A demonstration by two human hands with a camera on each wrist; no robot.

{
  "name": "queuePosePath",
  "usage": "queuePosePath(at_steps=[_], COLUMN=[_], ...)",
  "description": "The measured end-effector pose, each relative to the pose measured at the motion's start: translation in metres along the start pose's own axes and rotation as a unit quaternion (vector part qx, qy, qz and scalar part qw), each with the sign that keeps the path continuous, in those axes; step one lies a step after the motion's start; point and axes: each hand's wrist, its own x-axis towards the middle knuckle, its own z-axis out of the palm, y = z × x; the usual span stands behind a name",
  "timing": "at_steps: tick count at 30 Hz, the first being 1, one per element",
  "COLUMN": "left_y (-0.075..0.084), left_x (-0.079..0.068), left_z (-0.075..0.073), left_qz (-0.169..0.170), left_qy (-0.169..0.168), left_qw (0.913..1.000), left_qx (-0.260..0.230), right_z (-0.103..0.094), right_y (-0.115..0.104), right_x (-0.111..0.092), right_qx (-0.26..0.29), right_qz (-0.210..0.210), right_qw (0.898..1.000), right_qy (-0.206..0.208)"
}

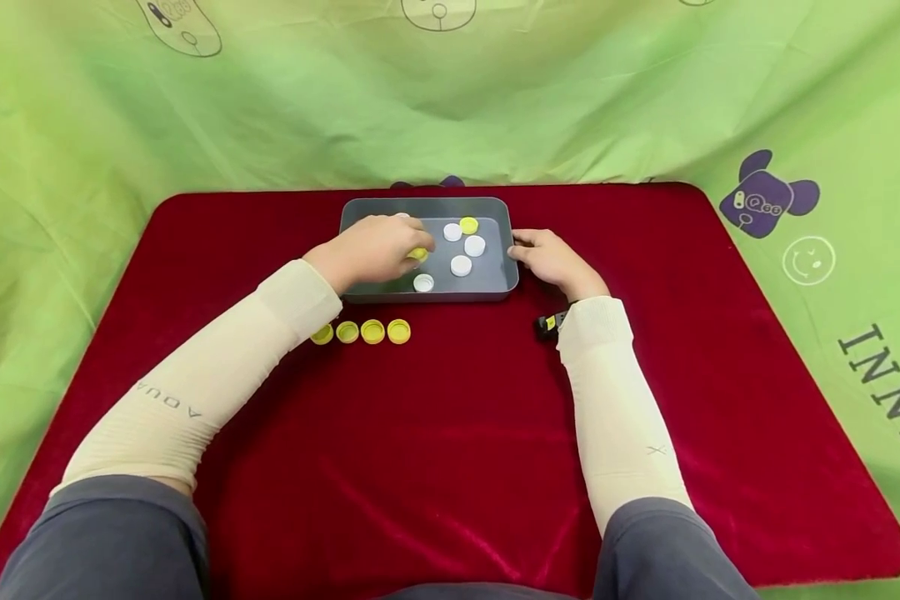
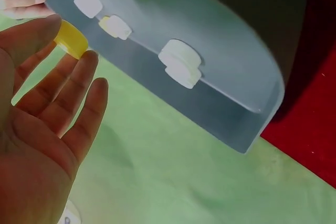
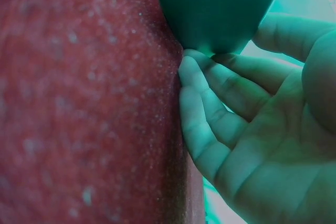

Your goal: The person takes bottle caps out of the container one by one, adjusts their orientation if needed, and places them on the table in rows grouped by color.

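Observation:
Over the left part of a grey rectangular tray point(image 1: 450, 296), my left hand point(image 1: 378, 247) pinches a yellow bottle cap point(image 2: 72, 40) between thumb and fingertips. The left wrist view shows this cap near the tray's wall. Several white caps point(image 1: 461, 266) and another yellow cap point(image 1: 468, 225) lie in the tray. At the tray's right end, my right hand point(image 1: 551, 257) holds the wall. Its thumb is up by the rim, and its fingers point(image 3: 197, 74) reach the lower edge in the right wrist view.
A row of yellow caps point(image 1: 372, 332) lies hollow side up before the tray, the leftmost partly behind my left sleeve. A black wrist device point(image 1: 547, 326) shows at my right cuff. The red cloth point(image 1: 450, 467) covers the table; a green curtain point(image 1: 450, 108) hangs behind.

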Motion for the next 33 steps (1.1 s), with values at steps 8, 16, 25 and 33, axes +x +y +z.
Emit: queuePosePath(at_steps=[8, 16, 25, 33], left_y=[0.012, 0.023, 0.028, 0.034], left_x=[-0.01, -0.021, -0.032, -0.039], left_z=[-0.004, -0.008, -0.008, -0.004], left_qz=[0.006, 0.037, 0.061, 0.082], left_qy=[0.002, 0.03, 0.07, 0.085], left_qw=[0.9998, 0.9985, 0.9954, 0.993], left_qx=[0.016, 0.024, 0.019, 0.01], right_z=[0.001, 0.0, 0.0, -0.002], right_y=[0.004, 0.003, 0.002, 0.001], right_x=[-0.001, -0.002, 0.0, 0.001], right_qx=[-0.003, -0.004, -0.02, -0.032], right_qz=[-0.002, -0.003, -0.01, -0.013], right_qw=[1.0, 1.0, 1.0, 0.999], right_qy=[-0.003, 0.005, 0.0, 0.002])
